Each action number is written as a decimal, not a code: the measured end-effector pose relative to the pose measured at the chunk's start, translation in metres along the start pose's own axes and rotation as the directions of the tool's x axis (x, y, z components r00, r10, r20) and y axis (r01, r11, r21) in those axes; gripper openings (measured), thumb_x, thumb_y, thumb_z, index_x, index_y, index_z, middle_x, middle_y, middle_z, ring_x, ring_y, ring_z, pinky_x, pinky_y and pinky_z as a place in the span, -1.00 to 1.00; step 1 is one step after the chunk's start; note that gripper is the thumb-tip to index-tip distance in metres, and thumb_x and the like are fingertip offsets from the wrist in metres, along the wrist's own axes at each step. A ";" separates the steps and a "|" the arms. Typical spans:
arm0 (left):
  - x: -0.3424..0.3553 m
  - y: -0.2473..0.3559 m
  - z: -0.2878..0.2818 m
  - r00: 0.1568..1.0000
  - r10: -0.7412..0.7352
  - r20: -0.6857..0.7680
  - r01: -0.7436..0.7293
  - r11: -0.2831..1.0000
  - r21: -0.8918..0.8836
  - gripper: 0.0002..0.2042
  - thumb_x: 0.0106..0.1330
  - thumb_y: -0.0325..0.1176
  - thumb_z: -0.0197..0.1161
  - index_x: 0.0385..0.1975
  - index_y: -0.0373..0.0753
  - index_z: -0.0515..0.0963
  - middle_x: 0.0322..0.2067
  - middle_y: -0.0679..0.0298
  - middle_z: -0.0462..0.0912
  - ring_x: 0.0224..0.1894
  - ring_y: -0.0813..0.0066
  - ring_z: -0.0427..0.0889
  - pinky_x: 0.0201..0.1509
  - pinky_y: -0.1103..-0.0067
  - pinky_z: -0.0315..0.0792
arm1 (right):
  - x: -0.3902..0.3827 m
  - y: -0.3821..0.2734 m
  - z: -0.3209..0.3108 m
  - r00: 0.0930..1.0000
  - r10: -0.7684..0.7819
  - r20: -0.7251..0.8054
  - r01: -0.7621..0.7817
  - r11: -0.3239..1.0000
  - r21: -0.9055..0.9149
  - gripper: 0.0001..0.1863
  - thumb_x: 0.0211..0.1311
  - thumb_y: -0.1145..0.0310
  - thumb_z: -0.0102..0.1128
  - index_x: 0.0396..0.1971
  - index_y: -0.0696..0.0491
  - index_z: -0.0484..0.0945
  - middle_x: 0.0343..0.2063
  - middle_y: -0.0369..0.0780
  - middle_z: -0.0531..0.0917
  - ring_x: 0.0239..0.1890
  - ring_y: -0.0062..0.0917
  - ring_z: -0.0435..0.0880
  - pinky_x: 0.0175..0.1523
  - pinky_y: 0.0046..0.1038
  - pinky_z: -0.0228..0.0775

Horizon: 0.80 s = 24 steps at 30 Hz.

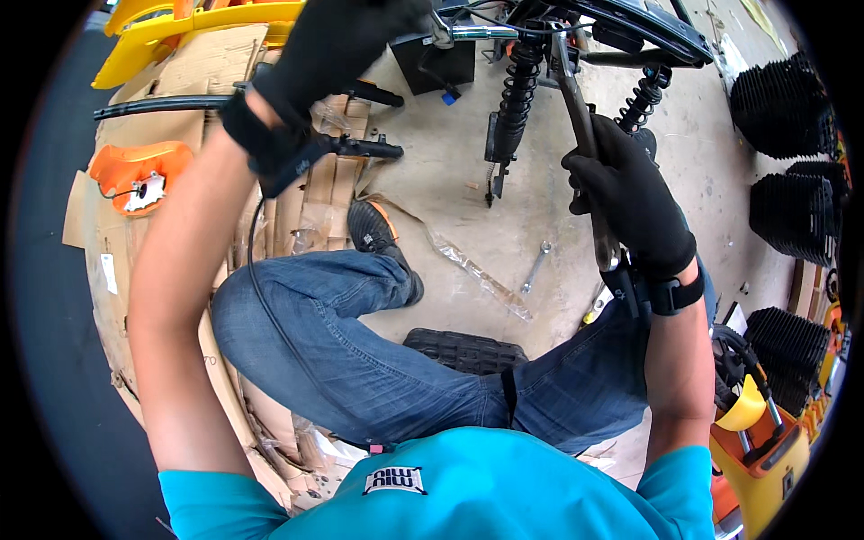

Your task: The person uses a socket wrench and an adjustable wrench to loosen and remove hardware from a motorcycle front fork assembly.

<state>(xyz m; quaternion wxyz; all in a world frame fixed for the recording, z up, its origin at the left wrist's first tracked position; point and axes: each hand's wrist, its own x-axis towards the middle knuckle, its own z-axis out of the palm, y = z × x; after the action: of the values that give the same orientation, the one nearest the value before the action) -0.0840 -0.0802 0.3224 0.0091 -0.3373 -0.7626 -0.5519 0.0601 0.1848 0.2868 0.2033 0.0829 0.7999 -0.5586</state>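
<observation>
My left hand [346, 49], in a black glove and slightly blurred, is closed at the top edge around a chrome ratchet wrench [441, 34]. Much of the ratchet's handle is hidden by the glove or cut off. Its bright shaft [486, 32] runs sideways to the black metal frame [639, 31], near the top of a coil-spring shock absorber [516, 94]. My right hand [630, 193], also black-gloved, wraps around a long steel wrench [576, 99]. That wrench slants upward, its far end against the frame beside the shock absorber.
A small combination wrench [536, 267] lies on the concrete floor between my legs, near a black ribbed pad [463, 351]. Flattened cardboard [216, 67] at left bears an orange shell [135, 171] and a black tube [162, 106]. Stacked black ribbed parts [781, 108] and yellow parts [774, 477] stand at right.
</observation>
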 end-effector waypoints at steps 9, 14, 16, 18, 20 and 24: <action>-0.012 -0.005 0.022 0.996 0.006 -0.091 0.001 0.997 0.075 -0.78 0.35 -0.46 0.19 -0.07 -0.32 0.41 -0.21 0.25 0.52 -0.22 0.54 0.58 -0.11 0.56 0.49 | 0.018 0.058 0.045 0.895 -0.399 -0.200 0.292 0.862 -0.414 -0.55 0.27 0.50 0.02 0.14 0.21 0.20 -0.38 -0.07 0.52 -0.43 -0.39 0.60 -0.38 -0.38 0.47; 0.086 -0.052 -0.032 0.945 -0.276 -0.176 0.293 0.953 0.079 -0.72 0.39 -0.21 0.14 -0.22 -0.36 0.50 -0.40 0.21 0.65 -0.58 0.62 0.51 -0.49 0.63 0.44 | 0.010 0.049 0.062 0.835 -0.518 -0.189 0.385 0.793 -0.473 -0.37 0.21 0.57 0.02 0.24 0.44 0.05 -0.27 0.13 0.50 -0.24 -0.08 0.55 -0.11 -0.18 0.42; 0.125 -0.095 -0.036 0.892 -0.450 -0.046 0.448 0.893 -0.047 -0.72 0.39 -0.20 0.16 -0.25 -0.35 0.54 -0.41 0.22 0.66 -0.60 0.62 0.49 -0.52 0.66 0.40 | 0.008 0.052 0.062 0.822 -0.536 -0.194 0.403 0.788 -0.466 -0.37 0.20 0.58 0.01 0.25 0.44 0.04 -0.27 0.12 0.50 -0.24 -0.09 0.55 -0.11 -0.19 0.43; 0.138 -0.121 -0.028 0.891 -0.454 -0.012 0.448 0.884 -0.134 -0.73 0.39 -0.20 0.17 -0.26 -0.34 0.55 -0.43 0.22 0.66 -0.61 0.63 0.48 -0.54 0.68 0.38 | 0.008 0.048 0.059 0.881 -0.435 -0.184 0.326 0.842 -0.429 -0.36 0.20 0.57 0.03 0.25 0.43 0.04 -0.27 0.10 0.51 -0.26 -0.10 0.56 -0.11 -0.19 0.43; 0.133 -0.130 -0.031 0.908 -0.418 -0.029 0.409 0.898 -0.161 -0.73 0.39 -0.20 0.17 -0.25 -0.34 0.54 -0.43 0.21 0.65 -0.61 0.64 0.47 -0.53 0.69 0.37 | 0.007 0.050 0.058 0.878 -0.442 -0.182 0.342 0.848 -0.405 -0.36 0.19 0.56 0.04 0.24 0.44 0.05 -0.28 0.10 0.51 -0.27 -0.10 0.56 -0.11 -0.20 0.43; 0.089 -0.048 -0.015 0.950 -0.308 -0.040 0.297 0.939 -0.174 -0.72 0.39 -0.22 0.18 -0.14 -0.35 0.46 -0.31 0.21 0.62 -0.54 0.65 0.52 -0.45 0.72 0.43 | 0.005 0.046 0.040 0.909 -0.373 -0.187 0.295 0.892 -0.343 -0.53 0.22 0.53 0.04 0.11 0.33 0.20 -0.38 0.01 0.52 -0.37 -0.22 0.56 -0.24 -0.27 0.42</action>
<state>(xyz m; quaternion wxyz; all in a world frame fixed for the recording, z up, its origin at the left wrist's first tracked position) -0.1838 -0.0561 0.3224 -0.0787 -0.1971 -0.7561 -0.6192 0.0811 0.1635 0.2335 0.0122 -0.0206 0.8981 -0.4392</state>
